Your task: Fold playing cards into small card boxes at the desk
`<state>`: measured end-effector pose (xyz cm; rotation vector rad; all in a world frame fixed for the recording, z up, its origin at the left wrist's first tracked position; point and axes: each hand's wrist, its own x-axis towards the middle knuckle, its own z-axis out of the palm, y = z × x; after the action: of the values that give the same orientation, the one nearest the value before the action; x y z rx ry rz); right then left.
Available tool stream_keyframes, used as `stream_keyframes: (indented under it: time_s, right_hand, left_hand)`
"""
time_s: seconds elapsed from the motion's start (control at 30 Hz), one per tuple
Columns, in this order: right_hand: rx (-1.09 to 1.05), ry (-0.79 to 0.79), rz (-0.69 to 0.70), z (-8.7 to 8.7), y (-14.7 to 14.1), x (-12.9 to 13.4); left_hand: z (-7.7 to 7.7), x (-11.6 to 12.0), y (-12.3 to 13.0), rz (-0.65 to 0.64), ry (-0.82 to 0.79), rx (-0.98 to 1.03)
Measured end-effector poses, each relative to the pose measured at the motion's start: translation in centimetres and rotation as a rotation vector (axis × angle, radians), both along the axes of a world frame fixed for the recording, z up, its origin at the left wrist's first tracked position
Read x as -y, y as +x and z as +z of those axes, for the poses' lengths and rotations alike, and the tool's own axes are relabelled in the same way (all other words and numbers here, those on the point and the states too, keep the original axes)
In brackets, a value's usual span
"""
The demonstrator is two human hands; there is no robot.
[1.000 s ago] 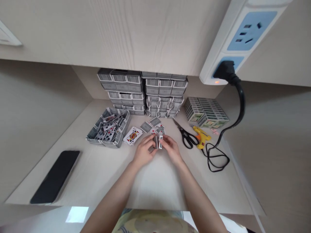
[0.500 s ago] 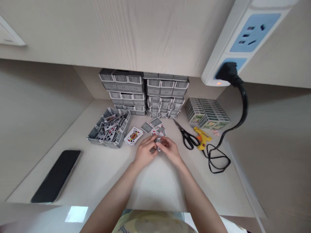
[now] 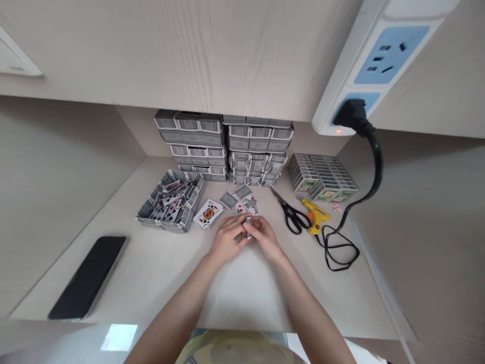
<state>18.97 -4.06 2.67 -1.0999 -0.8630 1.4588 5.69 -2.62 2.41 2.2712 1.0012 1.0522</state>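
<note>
Between my two hands is a playing card, seen as a narrow grey-and-white strip that looks folded. My left hand grips it from the left, fingers curled around its edge. From the right, my right hand pinches it, thumb across the near face. Most of the card is hidden by fingers. Just beyond my hands lie several loose cards, some back up, some showing red pips. A pile of cards with a jack on top sits left of them.
At left stands a box made of cards, holding loose cards; a phone lies nearer. Stacked card boxes line the back. Scissors, a yellow glue gun with its black cord, and packed card decks are at right.
My hands have drawn slightly nearer to me with the card, and its upper part is now more covered by fingers. The view has shifted a little; other things lie as before.
</note>
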Motion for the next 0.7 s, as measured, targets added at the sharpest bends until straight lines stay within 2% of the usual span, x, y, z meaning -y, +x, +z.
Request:
stream_keyframes:
  time_s: [0.1, 0.2, 0.3, 0.4, 0.47, 0.53, 0.6, 0.7]
  right_hand:
    - [-0.032, 0.013, -0.020, 0.0, 0.1, 0.0]
    - [-0.028, 0.070, -0.101, -0.2, 0.4, -0.1]
    - [0.026, 0.138, -0.159, -0.2, 0.9, -0.3]
    - [0.134, 0.212, -0.149, -0.3, 1.2, -0.3]
    - [0.221, 0.274, -0.112, -0.5, 1.2, -0.2]
    - [0.294, 0.335, -0.068, -0.7, 1.1, -0.1]
    - [0.352, 0.378, -0.039, -0.9, 1.1, 0.0]
    - [0.439, 0.431, -0.050, -0.9, 1.2, 0.0]
  left_hand:
    - [0.4, 0.2, 0.1, -0.026, -0.035, 0.063]
    - [0.6, 0.5, 0.1, -0.041, -0.092, 0.166]
    - [0.6, 0.4, -0.1, 0.010, -0.191, 0.301]
    - [0.1, -0.1, -0.1, 0.075, -0.472, 0.461]
    - [-0.3, -0.5, 0.0, 0.028, -0.756, 0.580]
    - [-0.7, -0.7, 0.1, -0.075, -0.985, 0.657]
    - [-0.7, -0.7, 0.2, -0.174, -1.122, 0.667]
    - [-0.5, -0.8, -0.1, -0.250, -1.193, 0.646]
